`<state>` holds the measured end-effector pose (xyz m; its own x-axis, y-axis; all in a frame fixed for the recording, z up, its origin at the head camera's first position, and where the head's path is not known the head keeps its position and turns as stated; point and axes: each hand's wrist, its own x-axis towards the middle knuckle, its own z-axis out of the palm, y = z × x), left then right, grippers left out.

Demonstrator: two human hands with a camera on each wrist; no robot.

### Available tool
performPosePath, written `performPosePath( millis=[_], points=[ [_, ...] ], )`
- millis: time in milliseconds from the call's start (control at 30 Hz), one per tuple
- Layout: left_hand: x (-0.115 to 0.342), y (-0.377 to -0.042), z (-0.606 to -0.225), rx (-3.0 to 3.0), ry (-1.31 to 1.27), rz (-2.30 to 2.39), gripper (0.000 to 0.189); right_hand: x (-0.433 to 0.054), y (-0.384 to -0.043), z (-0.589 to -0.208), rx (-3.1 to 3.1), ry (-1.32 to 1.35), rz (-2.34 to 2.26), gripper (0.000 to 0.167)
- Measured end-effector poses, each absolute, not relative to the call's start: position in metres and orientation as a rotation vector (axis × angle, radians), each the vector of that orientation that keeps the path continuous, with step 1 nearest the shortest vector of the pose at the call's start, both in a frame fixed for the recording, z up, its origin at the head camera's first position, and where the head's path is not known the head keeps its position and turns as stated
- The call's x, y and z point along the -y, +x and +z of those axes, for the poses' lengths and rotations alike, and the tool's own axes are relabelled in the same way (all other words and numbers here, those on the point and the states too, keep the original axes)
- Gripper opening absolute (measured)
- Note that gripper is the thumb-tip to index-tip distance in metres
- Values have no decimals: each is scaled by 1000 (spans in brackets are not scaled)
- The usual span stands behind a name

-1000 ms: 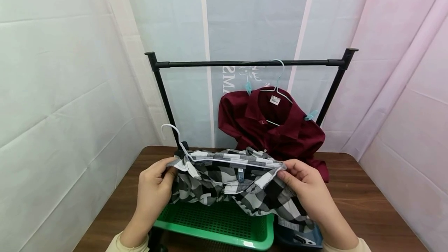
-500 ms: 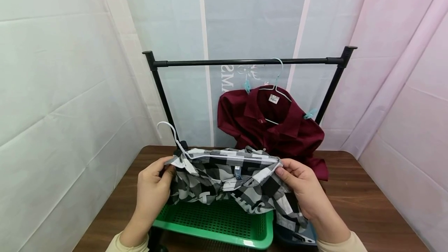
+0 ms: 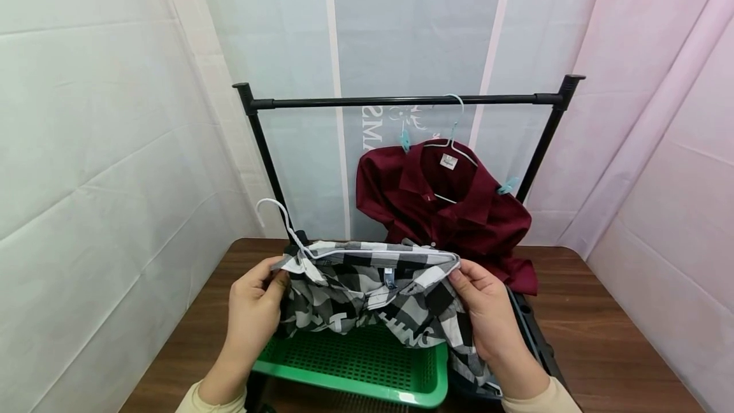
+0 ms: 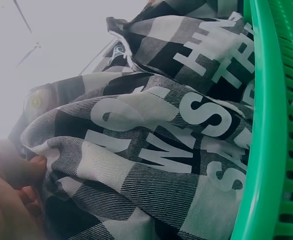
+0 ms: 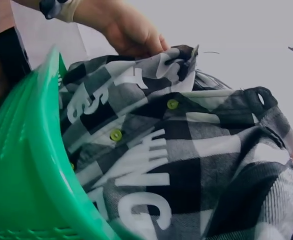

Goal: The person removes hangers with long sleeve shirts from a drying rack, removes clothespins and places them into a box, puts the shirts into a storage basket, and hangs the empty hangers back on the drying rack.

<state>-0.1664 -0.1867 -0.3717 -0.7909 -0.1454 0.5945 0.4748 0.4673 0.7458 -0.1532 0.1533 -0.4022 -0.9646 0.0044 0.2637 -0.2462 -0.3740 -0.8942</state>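
A black, grey and white checked shirt (image 3: 421,311) with white printed letters hangs between both hands, close over the green basket (image 3: 351,384). A white hanger (image 3: 288,225) lies along its collar, with the hook sticking up at the left. My left hand (image 3: 255,304) pinches the left end of the collar between thumb and fingers. At the opposite end, my right hand (image 3: 487,308) pinches the collar edge beside the hanger. In the right wrist view, yellow-green buttons (image 5: 116,135) show along the shirt's front, and its lower part drops past the basket's rim.
Behind, a black rack (image 3: 355,102) stands on the brown table (image 3: 596,330). A maroon shirt (image 3: 482,222) hangs from it on a pale hanger with light blue clips (image 3: 507,186). A dark blue container (image 3: 524,320) sits right of the basket, partly behind my right forearm.
My right hand has moved slightly left with its end of the collar, and its forearm has swung inward, uncovering the dark container's right side. The left hand has barely moved.
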Motion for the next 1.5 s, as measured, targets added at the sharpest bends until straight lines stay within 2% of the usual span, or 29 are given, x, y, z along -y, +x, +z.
performPosePath(
  millis=[233, 367, 467, 633, 733, 833, 933, 1067, 1167, 1500],
  points=[
    [184, -164, -371, 2134, -219, -1509, 16, -143, -153, -409, 1633, 204, 2520, 21],
    [184, -163, -368, 2128, -163, -1628, 13, -137, -154, -412, 1891, 222, 2382, 14],
    [185, -163, -368, 2142, -167, -1596, 14, -137, -153, -413, 2226, 367, 2034, 14],
    [186, -165, -370, 2192, -223, -1540, 14, -139, -150, -413, 2570, 763, 1276, 17],
    [185, -166, -371, 2212, -263, -1509, 14, -147, -150, -410, 2665, 950, 1128, 20],
    [185, -166, -370, 2212, -293, -1483, 16, -162, -152, -404, 2700, 1029, 1108, 27],
    [186, -165, -368, 2215, -314, -1447, 18, -179, -153, -397, 2671, 972, 1140, 30],
    [188, -163, -366, 2222, -338, -1425, 20, -198, -155, -387, 2546, 878, 1257, 25],
    [190, -162, -366, 2232, -382, -1407, 22, -209, -155, -381, 2404, 852, 1369, 28],
    [193, -164, -372, 2283, -551, -1272, 37, -212, -153, -375, 2192, 1029, 1694, 39]
  ],
)
